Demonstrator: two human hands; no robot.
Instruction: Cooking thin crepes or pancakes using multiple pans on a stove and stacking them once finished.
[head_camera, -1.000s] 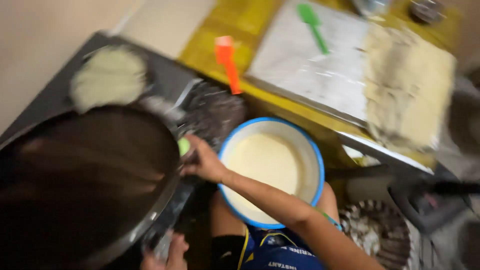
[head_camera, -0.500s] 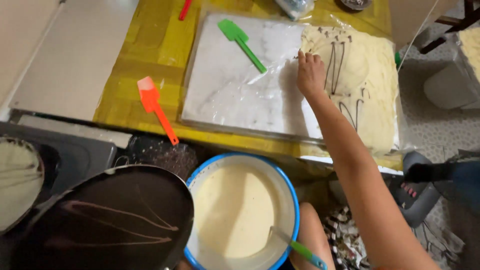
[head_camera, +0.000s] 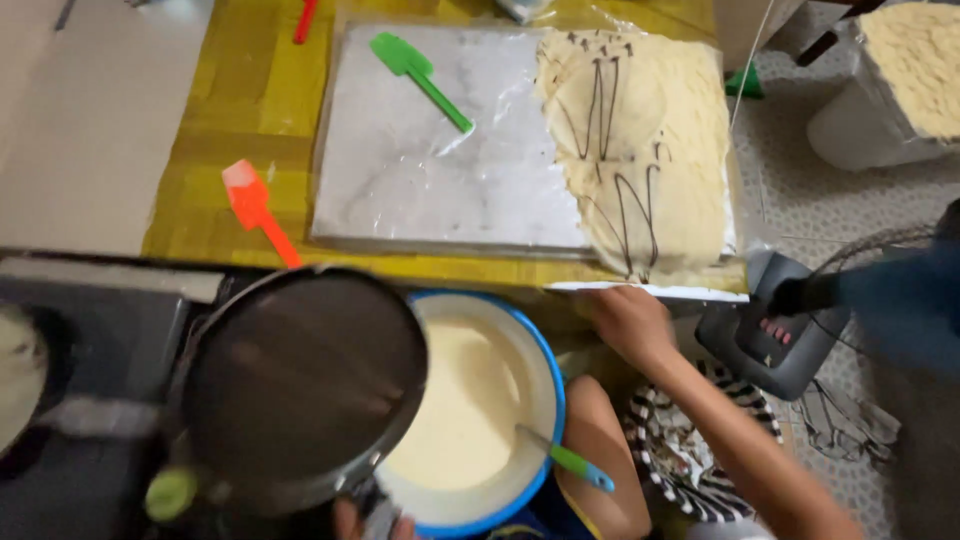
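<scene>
My left hand (head_camera: 372, 522) shows only partly at the bottom edge and grips the handle of a dark round pan (head_camera: 300, 390). The pan is tilted and overlaps the left side of a blue-rimmed bowl (head_camera: 551, 400) of pale batter (head_camera: 470, 400). A spoon with a green and blue handle (head_camera: 570, 461) lies in the batter. My right hand (head_camera: 630, 322) rests against the front edge of a plastic-covered white board (head_camera: 450, 170); its fingers are hidden. Thin pale crepes with dark lines (head_camera: 640, 150) lie on the board's right half.
A green spatula (head_camera: 420, 75) lies on the board and an orange spatula (head_camera: 255, 210) on the yellow table. A dark stove (head_camera: 90, 400) sits at left. A grey fan base (head_camera: 780, 325), a striped cloth (head_camera: 680, 450) and a white container (head_camera: 850, 120) are at right.
My right hand has drawn back from the crepes to the board's front edge. The pan has risen and shifted right, now covering part of the batter bowl.
</scene>
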